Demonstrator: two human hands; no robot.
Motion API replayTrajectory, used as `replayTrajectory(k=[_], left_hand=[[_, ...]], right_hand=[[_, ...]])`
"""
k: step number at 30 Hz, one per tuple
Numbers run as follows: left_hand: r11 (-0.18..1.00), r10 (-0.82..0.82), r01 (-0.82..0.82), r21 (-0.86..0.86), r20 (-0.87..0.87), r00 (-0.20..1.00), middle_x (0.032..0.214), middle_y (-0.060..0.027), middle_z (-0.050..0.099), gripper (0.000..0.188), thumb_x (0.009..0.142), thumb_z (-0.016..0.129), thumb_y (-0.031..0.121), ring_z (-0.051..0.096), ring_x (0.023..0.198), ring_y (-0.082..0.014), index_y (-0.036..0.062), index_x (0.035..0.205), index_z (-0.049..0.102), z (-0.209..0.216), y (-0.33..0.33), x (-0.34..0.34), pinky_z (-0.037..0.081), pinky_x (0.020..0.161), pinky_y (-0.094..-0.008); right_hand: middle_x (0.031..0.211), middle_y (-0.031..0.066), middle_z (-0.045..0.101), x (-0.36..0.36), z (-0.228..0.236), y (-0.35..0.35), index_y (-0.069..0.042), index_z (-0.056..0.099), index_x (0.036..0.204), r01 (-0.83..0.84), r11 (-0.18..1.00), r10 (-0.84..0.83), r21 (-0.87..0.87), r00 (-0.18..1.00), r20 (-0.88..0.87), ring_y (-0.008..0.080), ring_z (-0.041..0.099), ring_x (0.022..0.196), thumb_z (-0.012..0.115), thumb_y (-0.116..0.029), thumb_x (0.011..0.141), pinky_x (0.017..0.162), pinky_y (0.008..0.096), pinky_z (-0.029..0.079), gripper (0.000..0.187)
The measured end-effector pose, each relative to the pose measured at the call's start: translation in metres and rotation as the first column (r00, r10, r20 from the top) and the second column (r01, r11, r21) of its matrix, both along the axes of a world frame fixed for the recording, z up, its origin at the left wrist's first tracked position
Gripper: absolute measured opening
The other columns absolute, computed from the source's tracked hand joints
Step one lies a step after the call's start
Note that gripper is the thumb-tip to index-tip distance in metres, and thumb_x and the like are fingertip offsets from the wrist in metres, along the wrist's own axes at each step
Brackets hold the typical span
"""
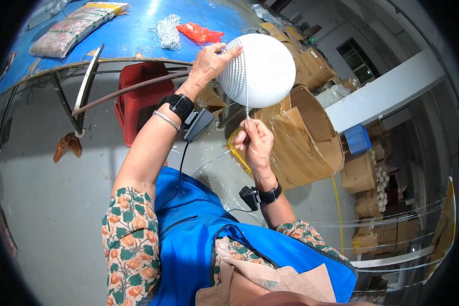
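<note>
A large white ball (270, 69) is up at the table's near edge. Rows of silvery bead string (234, 76) wrap its left side. My left hand (209, 65) holds the ball at its upper left, fingers lying across the wound rows. Below the ball, my right hand (257, 142) is closed in a pinch on the bead string, which runs straight down from the ball, taut. What supports the ball from behind is hidden.
On the blue table (137, 25) lie a bundle of silvery string (168, 32), a red plastic bag (200, 33) and a wrapped pack (71, 33). A red stool (143, 97) stands under it. An open cardboard box (301, 143) is close on the right.
</note>
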State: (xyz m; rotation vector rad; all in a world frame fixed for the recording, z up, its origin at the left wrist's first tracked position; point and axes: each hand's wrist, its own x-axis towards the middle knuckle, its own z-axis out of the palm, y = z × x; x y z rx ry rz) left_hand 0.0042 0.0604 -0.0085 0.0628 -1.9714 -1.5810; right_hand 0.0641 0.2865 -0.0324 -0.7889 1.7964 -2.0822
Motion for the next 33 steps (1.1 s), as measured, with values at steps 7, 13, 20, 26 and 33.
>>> replayTrajectory(k=[7,13,20,26,33], left_hand=[[0.911,0.410,-0.393,0.123,-0.184,0.894,0.087,-0.0159,0.062,0.054,0.069,0.064,0.051,0.059,0.085,-0.0283,0.0014,0.090,0.062,0.006,0.010,-0.005,0.046,0.075,-0.0350],[0.958,0.273,-0.269,0.096,-0.040,0.961,0.078,-0.0141,0.064,0.049,0.073,0.060,0.050,0.061,0.076,-0.0261,0.0013,0.079,0.064,0.013,0.006,0.001,0.046,0.072,-0.0337],[0.977,0.200,-0.210,-0.022,-0.222,0.954,0.076,-0.0140,0.064,0.054,0.072,0.060,0.054,0.062,0.074,-0.0265,0.0023,0.085,0.065,-0.001,0.006,0.005,0.047,0.069,-0.0333],[0.943,0.334,-0.324,0.082,-0.226,0.915,0.077,-0.0154,0.064,0.057,0.068,0.063,0.055,0.062,0.075,-0.0264,0.0006,0.085,0.065,-0.006,0.004,-0.008,0.048,0.072,-0.0336],[0.962,0.254,-0.233,0.141,-0.154,0.955,0.081,-0.0153,0.064,0.052,0.072,0.061,0.053,0.061,0.078,-0.0249,0.0022,0.082,0.066,0.006,0.008,0.005,0.047,0.071,-0.0335]], right_hand=[[0.054,0.0067,0.055,0.025,0.000,0.022,-0.001,0.052,0.082,-0.019,0.996,0.018,0.083,1.000,0.012,0.0105,0.051,0.044,0.049,-0.026,0.089,0.042,0.0195,0.037,0.026],[0.053,0.0064,0.055,0.017,-0.005,0.014,-0.001,0.052,0.082,-0.020,0.997,0.018,0.070,1.000,0.022,0.0104,0.050,0.044,0.048,-0.026,0.089,0.042,0.0197,0.037,0.026],[0.053,0.0065,0.055,0.027,0.007,0.013,-0.001,0.053,0.080,-0.021,0.992,0.021,0.124,1.000,-0.003,0.0101,0.051,0.044,0.048,-0.024,0.090,0.042,0.0197,0.037,0.025],[0.053,0.0068,0.055,0.024,0.008,0.007,-0.001,0.053,0.080,-0.061,0.996,0.060,0.071,0.998,0.014,0.0106,0.051,0.043,0.048,-0.025,0.089,0.042,0.0196,0.037,0.025],[0.052,0.0066,0.055,0.015,0.007,0.002,-0.003,0.053,0.081,-0.039,0.999,0.038,0.026,0.999,0.025,0.0105,0.050,0.042,0.048,-0.025,0.089,0.041,0.0195,0.035,0.024]])
